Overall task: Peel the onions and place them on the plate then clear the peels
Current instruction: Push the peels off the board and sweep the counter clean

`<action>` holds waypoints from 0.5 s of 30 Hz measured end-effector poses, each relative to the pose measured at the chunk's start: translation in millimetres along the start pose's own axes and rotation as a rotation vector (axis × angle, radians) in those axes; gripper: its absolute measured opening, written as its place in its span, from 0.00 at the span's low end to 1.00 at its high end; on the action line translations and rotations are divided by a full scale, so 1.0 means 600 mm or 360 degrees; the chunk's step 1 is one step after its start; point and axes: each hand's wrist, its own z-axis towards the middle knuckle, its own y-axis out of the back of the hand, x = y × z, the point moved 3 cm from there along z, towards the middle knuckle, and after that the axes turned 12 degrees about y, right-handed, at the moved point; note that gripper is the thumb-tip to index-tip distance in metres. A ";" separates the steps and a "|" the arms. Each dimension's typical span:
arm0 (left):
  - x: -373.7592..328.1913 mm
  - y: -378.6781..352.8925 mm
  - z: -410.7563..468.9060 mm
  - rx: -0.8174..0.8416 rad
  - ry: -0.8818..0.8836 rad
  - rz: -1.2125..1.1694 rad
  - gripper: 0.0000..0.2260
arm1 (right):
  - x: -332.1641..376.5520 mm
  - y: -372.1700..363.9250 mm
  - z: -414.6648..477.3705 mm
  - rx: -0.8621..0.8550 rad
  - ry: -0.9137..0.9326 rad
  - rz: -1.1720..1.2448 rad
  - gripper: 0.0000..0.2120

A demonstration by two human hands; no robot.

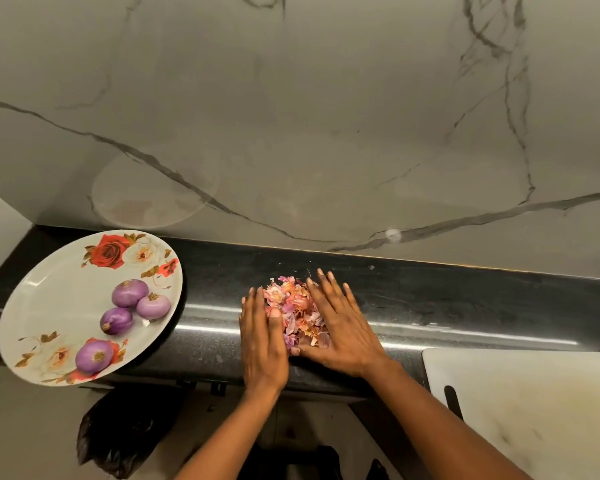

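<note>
Nearest, below the front edge of the worktop [447, 299], a black plastic bag [118, 434] hangs at the left, and two bare forearms reach up and over that edge. The worktop is a narrow, glossy black stone strip that runs from left to right and carries bright streaks of reflected light. On its near right lies one white cutting board [534, 410] with a dark slot near its left edge, well apart from the hands. In the middle sits one heap of pink, purple and orange onion peels [297, 306]. The left grip [262, 336] and the right grip [343, 327] lie flat on the worktop on either side of it, fingers straight and close together, pressing against the heap from both sides, with the thumbs closing its near side and part of the heap hidden under them. To the left, one white plate [56, 299] printed with red and cream roses overhangs the front edge. It holds four peeled purple onions [130, 292]: three in a touching cluster towards its right rim and one alone nearer the viewer. Behind the worktop rises a grey wall [326, 133] with dark marble veins, polished enough to show a faint reflection of the plate.
</note>
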 end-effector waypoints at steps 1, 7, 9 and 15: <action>-0.002 -0.006 0.005 -0.0032 -0.0004 0.0023 0.33 | -0.003 0.001 0.001 -0.0093 -0.0047 0.0076 0.51; -0.033 -0.041 0.021 -0.0105 -0.0068 0.0288 0.34 | -0.010 -0.032 0.021 -0.0422 -0.0574 0.0390 0.34; -0.040 -0.054 0.025 -0.0089 -0.0091 0.0295 0.34 | 0.004 -0.039 0.033 -0.0419 -0.0533 0.0409 0.33; -0.041 -0.066 0.033 0.0013 -0.0106 -0.0053 0.29 | 0.028 -0.057 0.051 -0.0581 -0.0469 0.0783 0.33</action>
